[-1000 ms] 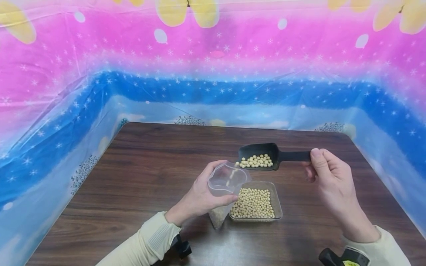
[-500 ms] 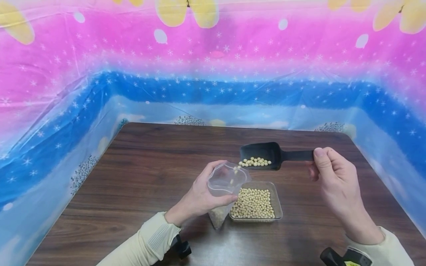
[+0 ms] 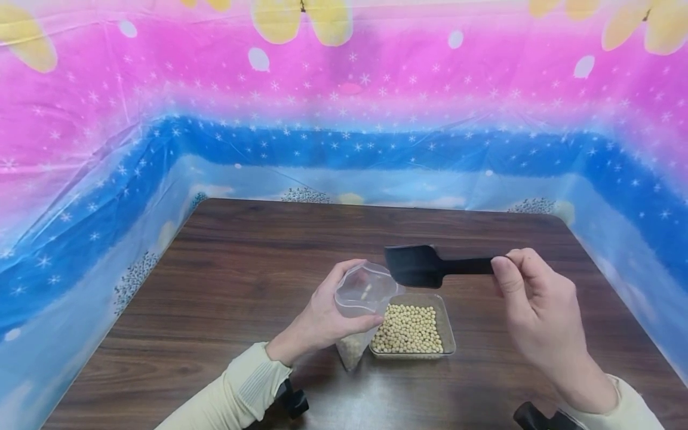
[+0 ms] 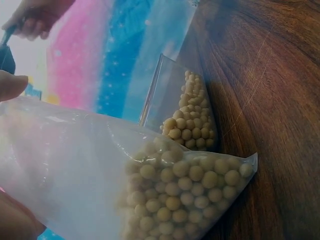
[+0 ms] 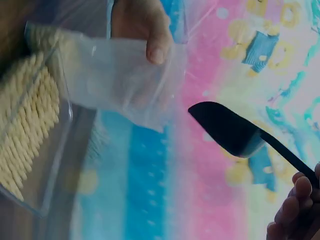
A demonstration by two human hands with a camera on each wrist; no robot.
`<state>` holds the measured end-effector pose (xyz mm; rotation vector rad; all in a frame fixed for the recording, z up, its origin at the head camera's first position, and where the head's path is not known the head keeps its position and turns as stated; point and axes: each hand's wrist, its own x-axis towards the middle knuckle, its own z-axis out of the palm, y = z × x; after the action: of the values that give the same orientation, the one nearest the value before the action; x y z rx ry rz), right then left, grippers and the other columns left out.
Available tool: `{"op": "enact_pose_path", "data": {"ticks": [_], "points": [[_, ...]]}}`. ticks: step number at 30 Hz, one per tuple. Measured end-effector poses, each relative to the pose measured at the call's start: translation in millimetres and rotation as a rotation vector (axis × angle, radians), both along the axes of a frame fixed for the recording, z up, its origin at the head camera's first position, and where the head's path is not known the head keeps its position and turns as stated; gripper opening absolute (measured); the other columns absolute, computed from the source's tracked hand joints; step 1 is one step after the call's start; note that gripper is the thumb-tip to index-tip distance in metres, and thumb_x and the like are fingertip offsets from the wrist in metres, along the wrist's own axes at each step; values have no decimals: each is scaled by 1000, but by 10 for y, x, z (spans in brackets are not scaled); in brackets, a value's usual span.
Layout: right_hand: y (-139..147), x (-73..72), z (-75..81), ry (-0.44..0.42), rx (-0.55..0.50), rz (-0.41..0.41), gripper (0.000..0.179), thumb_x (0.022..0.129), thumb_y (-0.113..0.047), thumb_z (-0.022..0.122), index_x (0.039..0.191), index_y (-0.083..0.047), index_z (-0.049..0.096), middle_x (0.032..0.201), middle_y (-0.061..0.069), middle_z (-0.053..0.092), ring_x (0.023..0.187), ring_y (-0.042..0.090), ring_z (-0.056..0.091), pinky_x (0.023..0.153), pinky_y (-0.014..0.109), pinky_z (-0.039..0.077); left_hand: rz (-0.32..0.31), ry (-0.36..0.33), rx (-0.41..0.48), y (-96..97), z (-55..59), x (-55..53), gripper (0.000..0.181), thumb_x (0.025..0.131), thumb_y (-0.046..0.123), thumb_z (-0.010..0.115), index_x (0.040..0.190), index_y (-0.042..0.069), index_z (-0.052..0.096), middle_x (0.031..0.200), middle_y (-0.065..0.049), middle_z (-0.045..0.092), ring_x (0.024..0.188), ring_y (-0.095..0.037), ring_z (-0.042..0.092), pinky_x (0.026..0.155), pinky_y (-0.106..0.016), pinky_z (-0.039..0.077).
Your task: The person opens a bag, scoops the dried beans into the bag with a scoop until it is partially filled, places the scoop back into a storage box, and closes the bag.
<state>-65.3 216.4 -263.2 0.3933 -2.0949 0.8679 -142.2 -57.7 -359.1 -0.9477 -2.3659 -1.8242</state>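
Observation:
My left hand (image 3: 328,319) grips a clear plastic bag (image 3: 359,292) near its top, its mouth spread wide. Round pale beans (image 4: 185,192) fill the bag's lower part, as the left wrist view shows. By its handle, my right hand (image 3: 545,319) holds a black scoop (image 3: 414,266) level with the bag's mouth; the blade is tipped over to the left, at the mouth's right rim. No beans show on the scoop from the head view, though its inner side is partly turned away. A few beans appear inside the bag's mouth.
A clear rectangular container (image 3: 448,334) with a layer of the same beans stands on the dark wooden table (image 3: 242,257), right beside the bag and below the scoop. A pink and blue patterned cloth (image 3: 344,143) hangs round the table's back and sides.
The scoop has tilted over toward the bag, and the beans seen on it earlier have left it, some falling into the bag. My left hand and the bag have stayed put.

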Motion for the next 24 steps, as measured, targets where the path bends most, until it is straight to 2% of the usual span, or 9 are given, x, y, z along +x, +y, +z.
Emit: {"op": "enact_pose_path", "data": {"ticks": [3,4,7,11,13,15,20,24], "points": [[16,38,42,127,54,-64,28,99,-17,57,79,3,58,62,-2,44,55,-2,33,50,16,26,-6,0,14,3,-11,-2,81,73,20,86,141,21,42,124,1,56,109,-19,57,93,-47,47],[27,50,57,145,72,-98,32,99,-21,56,78,3,58,62,-2,44,55,-2,32,49,16,25,-7,1,15,4,-11,-3,81,73,20,86,141,20,41,124,0,56,109,-20,57,93,-48,47],[49,57,51,128,170,-181,37,99,-28,53,75,0,57,59,-1,43,54,4,33,47,21,26,-4,-7,17,3,-12,-2,82,73,20,86,141,19,41,124,0,56,109,-21,57,92,-48,48],[27,-13,-117,-64,347,-206,30,95,-25,57,70,-11,52,56,-6,39,50,12,34,43,28,27,8,-13,19,0,-4,2,82,73,21,86,141,20,41,123,0,56,108,-21,58,90,-46,48],[8,-60,-246,-172,398,-205,30,94,-24,59,68,-15,47,56,-8,36,49,11,32,43,28,26,6,-12,18,-2,-4,2,81,73,20,86,141,20,41,123,0,56,107,-22,58,90,-44,48],[-9,-98,-362,-250,420,-219,33,93,-23,61,65,-18,43,55,-8,33,48,11,30,43,27,25,-8,-20,28,-2,-6,-1,81,73,19,86,141,19,41,124,-1,56,107,-22,59,90,-43,49],[-7,-142,-522,-331,435,-252,38,93,-24,58,62,-18,37,52,-5,30,44,13,29,41,29,25,-29,-34,38,-3,-4,-7,80,74,16,85,141,21,41,124,-1,56,105,-24,60,89,-39,51],[38,-145,-578,-536,384,-244,38,100,-34,49,68,-16,41,52,-4,32,44,14,31,42,30,26,-22,-26,31,-6,5,-5,80,74,17,85,141,21,41,124,-1,56,105,-24,60,89,-40,50]]}}
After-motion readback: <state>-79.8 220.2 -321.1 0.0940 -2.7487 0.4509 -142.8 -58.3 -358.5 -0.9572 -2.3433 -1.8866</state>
